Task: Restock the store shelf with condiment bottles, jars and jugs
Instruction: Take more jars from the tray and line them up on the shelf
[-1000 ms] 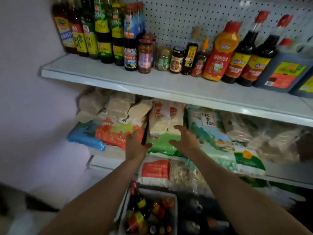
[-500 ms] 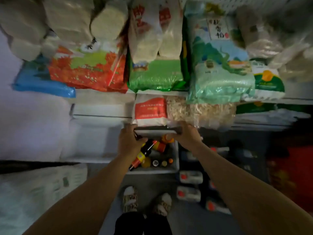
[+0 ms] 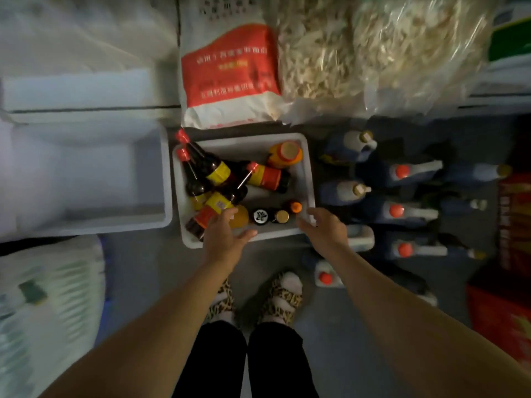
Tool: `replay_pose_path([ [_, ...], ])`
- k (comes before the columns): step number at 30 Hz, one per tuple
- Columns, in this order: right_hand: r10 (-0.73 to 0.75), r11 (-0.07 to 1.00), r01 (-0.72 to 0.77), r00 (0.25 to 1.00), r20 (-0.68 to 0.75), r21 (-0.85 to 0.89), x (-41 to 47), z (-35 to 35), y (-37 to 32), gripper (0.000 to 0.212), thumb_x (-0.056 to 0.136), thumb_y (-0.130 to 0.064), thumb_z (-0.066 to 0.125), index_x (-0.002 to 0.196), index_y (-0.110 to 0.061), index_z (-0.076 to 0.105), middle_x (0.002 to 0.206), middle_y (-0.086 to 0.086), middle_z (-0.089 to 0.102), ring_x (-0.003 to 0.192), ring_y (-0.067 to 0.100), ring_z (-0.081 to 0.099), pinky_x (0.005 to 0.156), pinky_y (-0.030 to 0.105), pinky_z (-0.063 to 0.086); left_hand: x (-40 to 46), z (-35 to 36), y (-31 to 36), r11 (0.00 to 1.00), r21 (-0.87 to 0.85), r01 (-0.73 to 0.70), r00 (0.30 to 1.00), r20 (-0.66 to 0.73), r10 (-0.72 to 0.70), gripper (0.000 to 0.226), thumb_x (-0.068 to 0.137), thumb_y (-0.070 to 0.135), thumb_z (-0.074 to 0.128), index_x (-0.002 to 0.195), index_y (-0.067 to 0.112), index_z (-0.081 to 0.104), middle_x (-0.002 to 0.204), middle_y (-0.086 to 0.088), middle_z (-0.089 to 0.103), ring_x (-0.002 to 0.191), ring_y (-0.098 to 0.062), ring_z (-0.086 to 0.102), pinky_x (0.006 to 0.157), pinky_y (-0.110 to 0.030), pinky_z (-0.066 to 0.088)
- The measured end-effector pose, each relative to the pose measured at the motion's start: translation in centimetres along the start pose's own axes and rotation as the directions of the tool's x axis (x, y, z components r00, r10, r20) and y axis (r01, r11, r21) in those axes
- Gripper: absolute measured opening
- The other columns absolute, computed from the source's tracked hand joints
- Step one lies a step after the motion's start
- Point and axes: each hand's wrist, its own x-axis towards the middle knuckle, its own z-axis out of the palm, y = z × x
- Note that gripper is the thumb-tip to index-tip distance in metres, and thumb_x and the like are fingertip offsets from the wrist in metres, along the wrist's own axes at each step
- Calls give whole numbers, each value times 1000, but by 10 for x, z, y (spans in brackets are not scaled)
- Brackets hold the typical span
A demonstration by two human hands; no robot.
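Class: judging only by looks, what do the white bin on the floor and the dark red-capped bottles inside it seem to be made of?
White bin: probably moulded plastic, matte, with rounded corners and a thick rolled rim. Dark bottles: glass or clear plastic, it cannot be told; glossy, with dark liquid showing through, paper-like yellow labels and red caps that look plastic.

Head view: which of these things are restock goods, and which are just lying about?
For the job:
white bin on the floor
dark bottles lying in it
small jars
orange bottle
jugs right of the bin

Lying about:
red-and-white sack
clear bags
empty white tray
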Motion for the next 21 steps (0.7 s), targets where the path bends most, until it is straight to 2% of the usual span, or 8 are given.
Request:
replay_pose_path([
  [4, -24, 999, 25, 999, -21, 30, 24, 35, 17, 35, 93, -37, 66, 124, -22, 63, 117, 6, 68, 112, 27, 61, 78, 29, 40, 18, 28, -31, 999, 0, 35, 999, 32, -35, 63, 80, 35, 80, 135, 20, 53, 134, -5, 55, 124, -23, 50, 95, -32, 42],
  [8, -24, 990, 26, 1000, -17, 140, 43, 67, 24, 25, 89, -38, 70, 107, -20, 69, 104, 2, 73, 102, 22, 65, 86, 36, 51, 33, 42, -49, 999, -17, 44, 999, 29, -44, 65, 79, 35, 81, 136, 21, 53, 135, -5, 55, 124, -22, 52, 101, -41, 45],
  [10, -28, 979, 21, 999, 28, 202, 49, 83, 22, 25, 86, -37, 73, 107, -22, 70, 100, -4, 73, 100, 15, 65, 84, 30, 51, 39, 44, -57, 997, -27, 66, 997, 27, -66, 64, 80, 34, 81, 136, 21, 53, 135, -5, 55, 123, -23, 53, 99, -39, 46],
  [13, -52, 973, 27, 993, 101, 231, 55, 106, 19, 38, 87, -40, 72, 121, -25, 67, 111, -5, 72, 108, 12, 63, 90, 27, 48, 50, 45, -66, 994, -65, 86, 996, 41, -83, 62, 82, 34, 79, 137, 22, 53, 133, -4, 55, 122, -21, 53, 93, -31, 43],
  [15, -38, 965, 5, 992, 122, 263, 59, 120, 17, 47, 87, -45, 71, 130, -27, 63, 122, -4, 69, 116, 15, 61, 98, 32, 48, 58, 47, -74, 994, -75, 79, 996, 51, -75, 60, 83, 37, 77, 136, 23, 53, 130, -4, 57, 120, -20, 54, 87, -28, 41],
  [18, -41, 955, 1, 991, 127, 298, 66, 139, 12, 53, 90, -47, 67, 137, -25, 58, 134, -1, 63, 126, 19, 57, 107, 38, 46, 70, 53, -84, 991, -93, 98, 992, 92, -90, 57, 86, 41, 73, 138, 25, 52, 136, -3, 57, 123, -18, 54, 86, -27, 40],
  [21, -69, 925, 27, 993, 99, 378, 75, 159, 11, 56, 92, -46, 65, 141, -22, 54, 140, -1, 59, 129, 16, 54, 103, 27, 41, 85, 58, -96, 996, -63, 68, 989, 132, -59, 56, 88, 48, 69, 137, 28, 52, 138, 1, 56, 127, -18, 53, 90, -28, 41],
])
